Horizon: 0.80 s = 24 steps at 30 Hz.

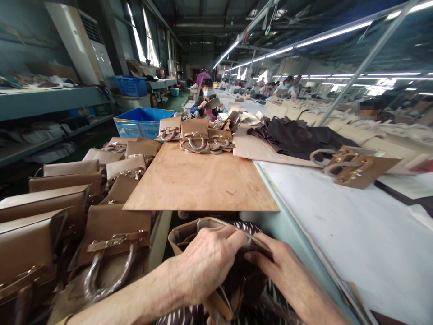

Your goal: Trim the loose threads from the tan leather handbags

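Observation:
A brown handbag (182, 237) rests in my lap with its mouth facing up, between the table edge and my body. My left hand (211, 253) reaches across it, fingers closed on the bag's upper edge. On the right side of the same edge, my right hand (280, 259) pinches the material between thumb and fingers. Both hands are close together, and my left forearm covers much of the bag's front. Its lower part lies in shadow over patterned dark cloth.
Finished-looking brown handbags (115, 234) stand in rows at the left. A wooden board (206, 180) lies ahead, with more bags at its far end. A blue crate (142, 122) stands behind. On the white table (341, 216) lie another handbag (365, 167) and dark material (297, 137). A co-worker (206, 101) sits beyond.

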{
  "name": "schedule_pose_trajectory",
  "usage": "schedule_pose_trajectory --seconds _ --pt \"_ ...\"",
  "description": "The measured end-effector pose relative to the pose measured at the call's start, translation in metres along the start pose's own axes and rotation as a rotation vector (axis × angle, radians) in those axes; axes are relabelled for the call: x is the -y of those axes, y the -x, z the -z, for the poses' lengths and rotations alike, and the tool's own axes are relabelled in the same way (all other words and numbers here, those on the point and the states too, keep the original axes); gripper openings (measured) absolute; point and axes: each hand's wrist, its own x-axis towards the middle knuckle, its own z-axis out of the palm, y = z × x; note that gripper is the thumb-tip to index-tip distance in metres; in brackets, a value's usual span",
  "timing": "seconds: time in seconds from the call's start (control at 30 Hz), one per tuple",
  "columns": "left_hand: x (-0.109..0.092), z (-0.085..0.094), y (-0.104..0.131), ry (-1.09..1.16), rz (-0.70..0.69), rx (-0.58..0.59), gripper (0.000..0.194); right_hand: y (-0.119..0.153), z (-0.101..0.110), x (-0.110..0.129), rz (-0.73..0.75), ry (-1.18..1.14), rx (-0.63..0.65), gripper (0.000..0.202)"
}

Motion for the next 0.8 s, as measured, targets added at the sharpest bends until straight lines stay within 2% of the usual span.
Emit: schedule_pose_trajectory --seconds 0.13,0.4,0.8 --pt "-0.001 0.005 -0.003 0.018 -0.066 0.047 0.021 0.002 0.0 0.005 -0.035 0.027 -0.016 0.023" --pt "0.003 0.005 -0.007 0.047 0.041 0.076 0.026 -0.002 -0.003 -0.006 -0.053 0.054 -0.029 0.028" --pt "-0.002 0.009 -0.011 0.099 0.022 0.152 0.029 -0.001 -0.001 -0.006 -0.073 -0.037 0.008 0.023"
